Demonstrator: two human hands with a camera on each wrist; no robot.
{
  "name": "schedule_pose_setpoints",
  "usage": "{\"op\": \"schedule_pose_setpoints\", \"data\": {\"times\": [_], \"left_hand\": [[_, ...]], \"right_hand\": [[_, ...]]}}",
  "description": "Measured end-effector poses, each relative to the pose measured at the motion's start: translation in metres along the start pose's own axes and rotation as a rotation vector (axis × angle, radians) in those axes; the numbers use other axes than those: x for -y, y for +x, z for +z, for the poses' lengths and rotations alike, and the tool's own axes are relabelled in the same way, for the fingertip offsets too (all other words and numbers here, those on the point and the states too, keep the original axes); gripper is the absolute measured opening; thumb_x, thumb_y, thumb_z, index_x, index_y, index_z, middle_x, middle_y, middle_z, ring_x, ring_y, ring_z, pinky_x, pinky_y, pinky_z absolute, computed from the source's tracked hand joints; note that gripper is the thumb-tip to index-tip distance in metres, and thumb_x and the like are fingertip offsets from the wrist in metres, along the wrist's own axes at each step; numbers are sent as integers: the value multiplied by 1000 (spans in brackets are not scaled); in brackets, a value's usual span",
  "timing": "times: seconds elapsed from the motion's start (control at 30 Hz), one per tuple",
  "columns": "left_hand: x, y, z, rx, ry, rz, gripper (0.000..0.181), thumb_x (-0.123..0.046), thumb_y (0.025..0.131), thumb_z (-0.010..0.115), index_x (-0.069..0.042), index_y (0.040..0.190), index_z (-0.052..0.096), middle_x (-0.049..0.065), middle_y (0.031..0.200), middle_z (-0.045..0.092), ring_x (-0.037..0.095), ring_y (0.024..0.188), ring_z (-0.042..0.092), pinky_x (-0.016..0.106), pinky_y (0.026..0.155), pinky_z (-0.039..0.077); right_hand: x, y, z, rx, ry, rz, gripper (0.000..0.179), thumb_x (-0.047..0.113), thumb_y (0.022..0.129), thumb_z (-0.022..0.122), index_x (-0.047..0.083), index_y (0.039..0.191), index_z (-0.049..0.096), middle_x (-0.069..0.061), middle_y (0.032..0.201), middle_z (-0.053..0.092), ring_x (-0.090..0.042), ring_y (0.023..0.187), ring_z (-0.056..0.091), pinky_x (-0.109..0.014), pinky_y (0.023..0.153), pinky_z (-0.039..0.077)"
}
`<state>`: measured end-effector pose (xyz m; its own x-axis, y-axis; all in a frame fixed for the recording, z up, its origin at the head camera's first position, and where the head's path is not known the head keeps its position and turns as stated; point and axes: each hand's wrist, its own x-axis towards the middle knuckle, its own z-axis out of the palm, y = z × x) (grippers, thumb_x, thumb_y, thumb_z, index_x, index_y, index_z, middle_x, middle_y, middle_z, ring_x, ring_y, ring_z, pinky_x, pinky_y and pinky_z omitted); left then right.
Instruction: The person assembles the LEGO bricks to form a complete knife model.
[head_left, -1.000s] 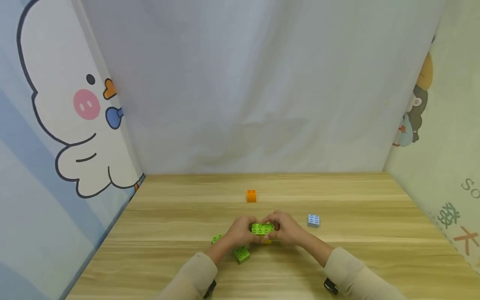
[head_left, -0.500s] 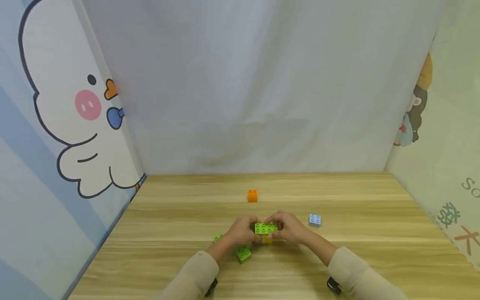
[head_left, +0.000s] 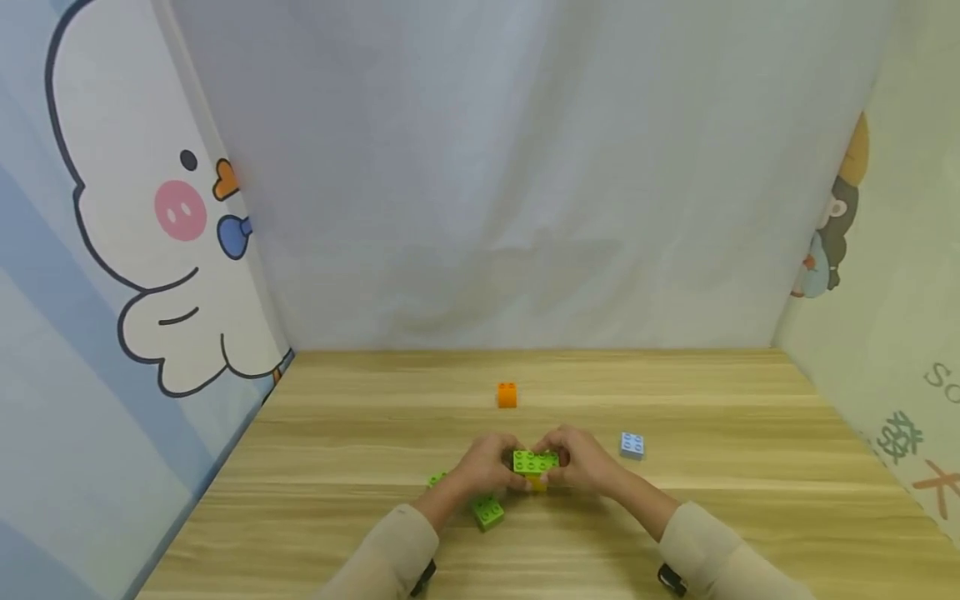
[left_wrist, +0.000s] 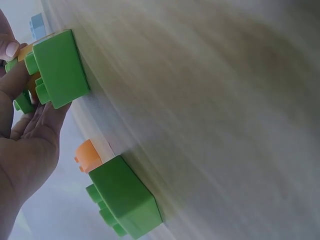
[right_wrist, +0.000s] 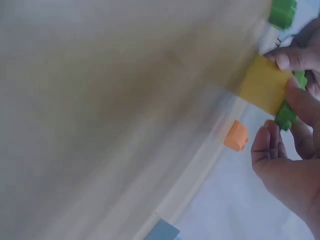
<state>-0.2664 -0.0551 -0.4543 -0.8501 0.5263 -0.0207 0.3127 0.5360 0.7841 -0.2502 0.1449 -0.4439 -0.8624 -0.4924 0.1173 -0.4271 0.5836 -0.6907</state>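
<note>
A long bright green brick (head_left: 536, 462) sits on top of a yellow brick (head_left: 537, 482). My left hand (head_left: 489, 465) grips the left end of the green brick, and the fingers and thumb of my right hand (head_left: 585, 462) grip its right end. In the right wrist view the yellow brick (right_wrist: 265, 85) shows its plain side, with the green brick (right_wrist: 286, 116) partly covered by fingers. A loose green brick (head_left: 488, 512) lies on the table just below my left wrist. Another green brick (head_left: 438, 479) is mostly hidden behind the left forearm.
Toward the back of the wooden table (head_left: 360, 417) stands an orange brick (head_left: 507, 395) with a curved side. A light blue brick (head_left: 632, 445) lies to the right of my right hand. Behind the table hangs a grey curtain (head_left: 525, 183), with printed cloth panels at both sides.
Both hands and the green-and-yellow stack have shifted slightly to the right, and a bit more of the yellow brick shows. The loose bricks stay in place; the head view has turned slightly.
</note>
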Motion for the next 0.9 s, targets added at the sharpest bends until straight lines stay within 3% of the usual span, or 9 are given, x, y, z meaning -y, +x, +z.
{"op": "schedule_pose_setpoints", "data": {"times": [0.3,0.63,0.77,0.9], "left_hand": [[0,1,3,2,-11,-31,32,-9,68,82,-6,97,66,-4,86,60,13,78,52,32,72,45],[4,0,8,4,-25,-14,32,-9,69,82,-6,96,65,-3,87,61,12,78,53,30,70,46],[5,-2,8,12,-89,-17,32,-11,70,82,-6,96,65,-1,87,62,13,78,55,30,69,47],[7,-2,2,54,-200,-42,39,-21,77,77,-8,110,59,3,87,64,16,76,58,32,66,47]], "right_hand": [[7,0,3,-20,-61,34,32,2,69,79,3,99,67,-2,83,51,-14,68,46,-25,57,42],[7,-1,4,-15,-58,56,32,0,67,80,2,97,67,-3,82,52,-16,70,48,-26,58,43],[5,-3,5,-9,-33,50,33,0,67,80,2,98,67,-3,81,53,-16,69,48,-26,56,43],[4,-1,3,-17,-26,34,33,4,70,80,3,100,68,-2,83,54,-14,67,47,-26,55,42]]}}
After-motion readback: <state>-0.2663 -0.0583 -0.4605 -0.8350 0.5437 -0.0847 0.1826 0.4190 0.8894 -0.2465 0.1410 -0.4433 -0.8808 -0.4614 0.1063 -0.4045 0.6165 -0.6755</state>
